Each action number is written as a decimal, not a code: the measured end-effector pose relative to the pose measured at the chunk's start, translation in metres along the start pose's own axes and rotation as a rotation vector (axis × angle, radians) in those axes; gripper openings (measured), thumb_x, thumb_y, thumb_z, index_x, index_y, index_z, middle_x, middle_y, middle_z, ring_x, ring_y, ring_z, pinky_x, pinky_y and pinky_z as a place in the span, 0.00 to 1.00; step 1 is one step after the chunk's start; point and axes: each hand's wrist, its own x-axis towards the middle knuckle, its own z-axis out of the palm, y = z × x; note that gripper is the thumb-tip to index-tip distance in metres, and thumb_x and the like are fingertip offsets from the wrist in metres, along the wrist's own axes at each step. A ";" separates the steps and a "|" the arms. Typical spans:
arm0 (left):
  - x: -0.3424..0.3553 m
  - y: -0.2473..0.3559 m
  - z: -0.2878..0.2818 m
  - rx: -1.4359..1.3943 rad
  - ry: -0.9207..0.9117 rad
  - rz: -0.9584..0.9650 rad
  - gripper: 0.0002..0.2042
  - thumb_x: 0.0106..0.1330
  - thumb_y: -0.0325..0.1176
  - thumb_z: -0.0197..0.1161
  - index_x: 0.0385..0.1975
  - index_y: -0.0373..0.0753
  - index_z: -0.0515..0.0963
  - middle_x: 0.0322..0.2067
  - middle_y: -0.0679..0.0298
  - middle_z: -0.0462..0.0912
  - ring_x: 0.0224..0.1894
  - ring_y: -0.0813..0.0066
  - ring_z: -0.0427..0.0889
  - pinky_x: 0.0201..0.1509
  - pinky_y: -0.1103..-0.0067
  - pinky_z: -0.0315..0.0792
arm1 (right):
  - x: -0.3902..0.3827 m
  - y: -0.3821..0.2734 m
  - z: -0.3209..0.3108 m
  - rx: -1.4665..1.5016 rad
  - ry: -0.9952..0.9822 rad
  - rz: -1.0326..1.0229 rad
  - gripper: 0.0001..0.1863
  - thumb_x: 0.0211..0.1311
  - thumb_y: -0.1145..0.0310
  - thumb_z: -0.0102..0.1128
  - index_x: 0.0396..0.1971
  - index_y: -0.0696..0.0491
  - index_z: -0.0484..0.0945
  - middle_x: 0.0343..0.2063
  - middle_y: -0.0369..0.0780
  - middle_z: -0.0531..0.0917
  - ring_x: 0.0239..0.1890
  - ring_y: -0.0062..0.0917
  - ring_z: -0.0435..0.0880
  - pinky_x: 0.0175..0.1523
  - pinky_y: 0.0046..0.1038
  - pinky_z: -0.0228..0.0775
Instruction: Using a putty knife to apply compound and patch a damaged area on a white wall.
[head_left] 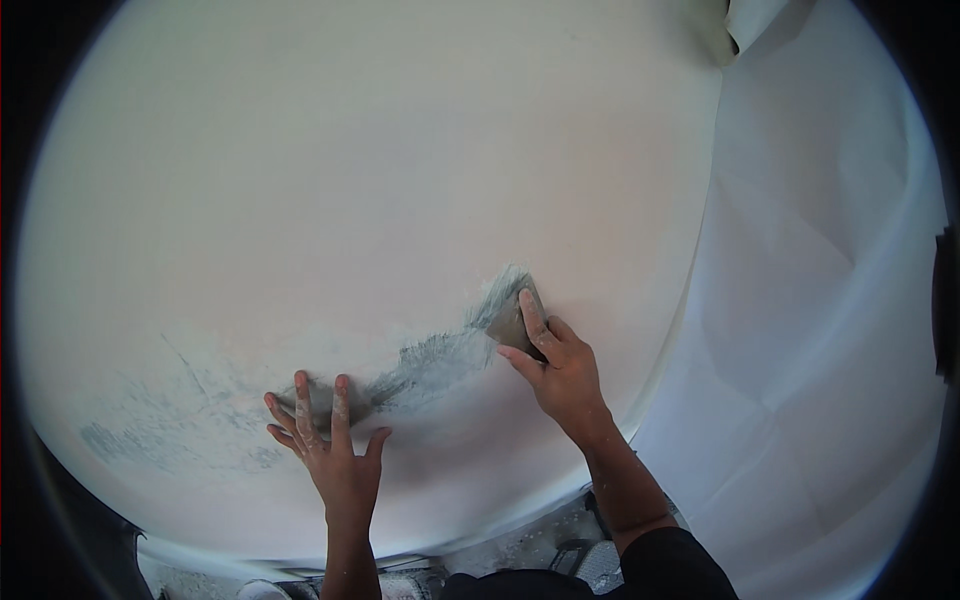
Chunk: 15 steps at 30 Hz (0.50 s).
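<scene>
A large pale, smoothly curved panel [400, 200] fills most of the view. Along its near part runs a grey, streaky scuffed patch [440, 360] with white dust. My right hand [565, 375] presses a grey-brown piece of sandpaper [507, 325] against the patch's right end, index finger stretched along it and thumb at its near edge. To the left, my left hand [325, 435] rests on the panel with its fingers spread. Dark grey shows between and beneath those fingers; whether it is bare surface, shadow or a thin sheet, I cannot tell. White dust coats the fingers of both hands.
White sheeting [800, 300] hangs along the panel's right edge, creased in places. Beyond the panel's near edge lies a dusty grey floor [510, 540], with my feet partly visible. A dark object [944, 305] sits at the far right rim.
</scene>
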 end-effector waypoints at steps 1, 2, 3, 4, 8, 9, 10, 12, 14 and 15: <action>0.000 -0.001 0.000 -0.002 -0.002 -0.002 0.46 0.42 0.40 0.80 0.68 0.58 0.66 0.75 0.62 0.47 0.76 0.39 0.35 0.72 0.38 0.35 | -0.015 0.001 0.005 0.000 -0.014 -0.016 0.39 0.56 0.60 0.72 0.68 0.48 0.67 0.24 0.39 0.71 0.22 0.28 0.70 0.29 0.26 0.70; -0.002 -0.003 -0.001 -0.002 0.005 -0.005 0.46 0.42 0.40 0.80 0.68 0.58 0.66 0.75 0.62 0.47 0.76 0.39 0.35 0.72 0.38 0.35 | -0.019 0.001 0.007 0.002 -0.030 -0.039 0.39 0.56 0.59 0.72 0.68 0.48 0.67 0.24 0.39 0.71 0.22 0.28 0.71 0.29 0.25 0.70; -0.003 -0.006 -0.002 -0.016 -0.006 0.002 0.46 0.42 0.38 0.80 0.68 0.58 0.66 0.75 0.63 0.47 0.76 0.40 0.35 0.72 0.38 0.35 | -0.018 0.004 0.006 0.002 -0.029 -0.046 0.39 0.56 0.59 0.72 0.68 0.48 0.67 0.24 0.39 0.71 0.22 0.28 0.71 0.29 0.25 0.70; -0.004 -0.007 -0.002 -0.030 -0.017 0.010 0.46 0.42 0.36 0.80 0.68 0.58 0.66 0.75 0.63 0.47 0.77 0.41 0.35 0.72 0.38 0.35 | -0.015 0.005 0.004 -0.037 -0.065 -0.031 0.39 0.56 0.59 0.72 0.68 0.48 0.67 0.24 0.40 0.72 0.22 0.28 0.72 0.29 0.26 0.71; -0.005 -0.008 -0.003 -0.047 -0.028 -0.011 0.46 0.43 0.33 0.80 0.68 0.58 0.66 0.75 0.63 0.48 0.77 0.43 0.35 0.73 0.39 0.35 | 0.004 -0.004 -0.004 -0.071 -0.046 -0.007 0.39 0.56 0.59 0.72 0.68 0.48 0.67 0.25 0.40 0.73 0.23 0.29 0.76 0.29 0.27 0.73; -0.004 -0.007 -0.004 -0.053 -0.031 -0.021 0.46 0.43 0.33 0.79 0.68 0.58 0.66 0.75 0.63 0.48 0.77 0.44 0.35 0.73 0.40 0.35 | -0.005 -0.004 -0.002 -0.074 -0.047 0.000 0.39 0.56 0.59 0.72 0.68 0.48 0.67 0.25 0.40 0.73 0.23 0.29 0.76 0.29 0.27 0.73; -0.003 -0.007 -0.005 -0.058 -0.034 -0.030 0.45 0.43 0.33 0.79 0.67 0.58 0.67 0.75 0.63 0.48 0.77 0.44 0.35 0.73 0.40 0.35 | -0.020 -0.003 0.004 -0.044 -0.067 -0.016 0.39 0.56 0.59 0.72 0.68 0.48 0.67 0.25 0.40 0.73 0.23 0.29 0.75 0.29 0.27 0.73; -0.002 -0.008 -0.005 -0.050 -0.035 -0.031 0.45 0.43 0.32 0.79 0.67 0.58 0.67 0.75 0.63 0.49 0.77 0.44 0.35 0.73 0.40 0.35 | -0.025 0.001 0.008 -0.009 -0.090 -0.043 0.40 0.55 0.59 0.73 0.68 0.48 0.67 0.24 0.40 0.73 0.22 0.29 0.75 0.28 0.28 0.73; -0.001 -0.008 -0.005 -0.041 -0.037 -0.026 0.45 0.44 0.32 0.79 0.67 0.57 0.67 0.75 0.63 0.49 0.77 0.44 0.35 0.73 0.40 0.35 | -0.020 0.002 0.008 -0.101 -0.088 -0.024 0.39 0.56 0.58 0.72 0.67 0.49 0.67 0.25 0.40 0.73 0.22 0.29 0.75 0.28 0.28 0.72; -0.001 -0.007 -0.005 -0.051 -0.034 -0.025 0.45 0.44 0.32 0.79 0.67 0.57 0.67 0.75 0.63 0.49 0.77 0.43 0.35 0.73 0.39 0.35 | -0.016 0.001 0.006 -0.100 -0.086 -0.022 0.39 0.56 0.58 0.72 0.67 0.49 0.67 0.25 0.40 0.73 0.22 0.29 0.75 0.28 0.28 0.72</action>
